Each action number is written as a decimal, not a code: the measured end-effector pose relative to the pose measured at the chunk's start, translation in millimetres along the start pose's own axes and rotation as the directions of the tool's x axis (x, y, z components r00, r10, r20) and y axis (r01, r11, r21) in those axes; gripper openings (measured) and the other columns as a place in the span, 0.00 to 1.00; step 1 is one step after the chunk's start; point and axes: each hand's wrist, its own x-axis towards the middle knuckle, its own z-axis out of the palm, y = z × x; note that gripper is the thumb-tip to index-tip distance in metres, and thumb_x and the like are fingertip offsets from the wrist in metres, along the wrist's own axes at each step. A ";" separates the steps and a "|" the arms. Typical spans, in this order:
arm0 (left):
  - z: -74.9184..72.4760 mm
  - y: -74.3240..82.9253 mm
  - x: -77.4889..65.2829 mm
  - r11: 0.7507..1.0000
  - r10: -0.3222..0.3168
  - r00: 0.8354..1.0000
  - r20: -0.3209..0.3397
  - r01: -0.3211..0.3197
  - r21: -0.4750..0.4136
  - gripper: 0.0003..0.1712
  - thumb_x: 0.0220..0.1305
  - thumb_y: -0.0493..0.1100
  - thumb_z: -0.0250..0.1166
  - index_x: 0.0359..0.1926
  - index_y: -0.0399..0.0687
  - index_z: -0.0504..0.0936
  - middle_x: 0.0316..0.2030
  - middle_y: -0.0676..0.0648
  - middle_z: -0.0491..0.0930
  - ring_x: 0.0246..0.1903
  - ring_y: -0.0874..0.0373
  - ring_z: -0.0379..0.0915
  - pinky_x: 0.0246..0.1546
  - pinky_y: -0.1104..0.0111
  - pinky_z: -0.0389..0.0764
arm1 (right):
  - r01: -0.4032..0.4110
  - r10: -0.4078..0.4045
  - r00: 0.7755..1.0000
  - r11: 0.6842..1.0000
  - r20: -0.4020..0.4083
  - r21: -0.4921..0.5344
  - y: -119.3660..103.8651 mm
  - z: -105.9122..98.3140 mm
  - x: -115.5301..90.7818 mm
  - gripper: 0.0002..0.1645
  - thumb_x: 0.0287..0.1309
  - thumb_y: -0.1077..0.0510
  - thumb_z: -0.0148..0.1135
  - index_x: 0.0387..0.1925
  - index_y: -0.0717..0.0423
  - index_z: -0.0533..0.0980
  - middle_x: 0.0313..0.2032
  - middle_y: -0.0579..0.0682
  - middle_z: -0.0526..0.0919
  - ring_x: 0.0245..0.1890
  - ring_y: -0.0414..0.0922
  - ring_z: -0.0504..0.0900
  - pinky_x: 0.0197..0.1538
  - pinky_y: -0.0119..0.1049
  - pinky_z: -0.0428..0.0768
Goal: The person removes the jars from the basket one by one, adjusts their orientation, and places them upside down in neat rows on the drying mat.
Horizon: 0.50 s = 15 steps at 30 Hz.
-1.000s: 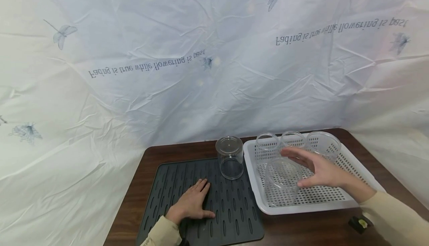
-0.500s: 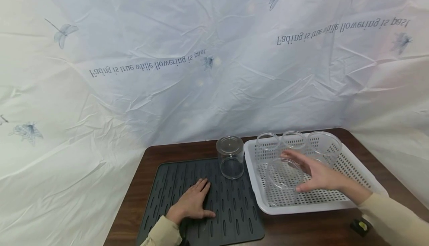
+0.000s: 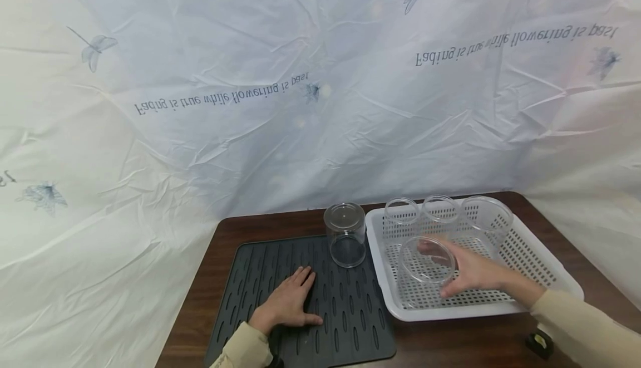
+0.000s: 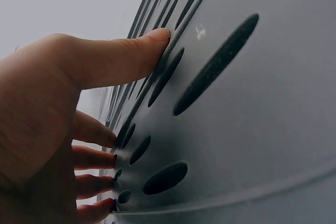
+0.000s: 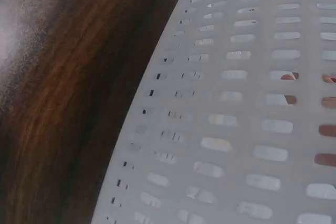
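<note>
My left hand [image 3: 290, 304] lies with spread fingers on a dark grey ridged drying mat [image 3: 350, 301]. In the left wrist view its thumb and fingertips [image 4: 157, 35] touch the mat's slotted surface. My right hand [image 3: 476, 270] reaches into a white perforated basket [image 3: 373, 245] and holds a clear glass cup [image 3: 418, 287], which stands mouth up in the front left part. Its fingers curve behind the cup and show through it, while the thumb lies at the cup's near right side. The right wrist view mostly shows the basket wall [image 5: 247, 98], with bits of fingers [image 5: 328, 129] behind the slots.
Upside down at the mat's back right corner stands another clear cup [image 3: 345, 237]. Along the basket's back are three more clear cups, including a wider one [image 3: 486, 217] at right. A small black object [image 3: 540, 346] is by the right sleeve. Patterned white sheeting hangs behind the brown table [image 3: 185, 323].
My right hand has lowered, and its fingers and thumb have come round the front left cup. The cup stays in place in the basket. My left hand has not moved.
</note>
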 end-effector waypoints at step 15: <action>-4.9 1.2 -2.1 1.000 0.022 1.000 0.001 -0.022 -0.012 0.62 0.50 0.75 0.65 0.74 0.41 0.58 0.74 0.38 0.53 0.73 0.41 0.49 0.67 0.44 0.63 | 0.040 -0.039 0.999 0.999 0.036 -0.023 9.2 7.6 -0.2 0.68 0.39 0.56 0.81 0.75 0.63 0.47 0.67 0.73 0.61 0.67 0.56 0.69 0.63 0.43 0.75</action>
